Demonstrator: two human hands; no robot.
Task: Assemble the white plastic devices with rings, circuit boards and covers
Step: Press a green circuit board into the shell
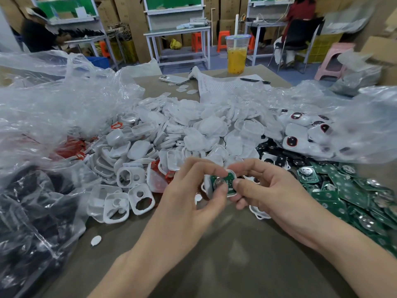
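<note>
both hands meet just above the near middle of the bench [225,261]. the left hand [187,194] pinches a white device shell [206,187] between thumb and curled fingers. the right hand [272,190] pinches the right edge of the same shell, its thumb and forefinger closing on the green circuit board [228,182] that sits in the shell with a round silver cell showing.

the bare bench surface runs from the hands toward the near edge, between the two forearms; this is the widest open patch. a small white oval piece [96,240] lies alone on it at near left.

just far of the hands a heap of white covers [193,130] spreads across the middle. white frames with cut-outs [129,190] reach close to the left hand. red rings [71,149] show under clear plastic further left, and a bag of black parts [32,211] crowds the near left edge. a pile of loose green circuit boards [348,194] fills the right side up to the right forearm. a clear bag of finished white devices [311,134] lies far right.

at the far edge stand a cup of orange drink [236,54], a phone [173,79], a pen [254,80] and a sheet of paper [219,84].
</note>
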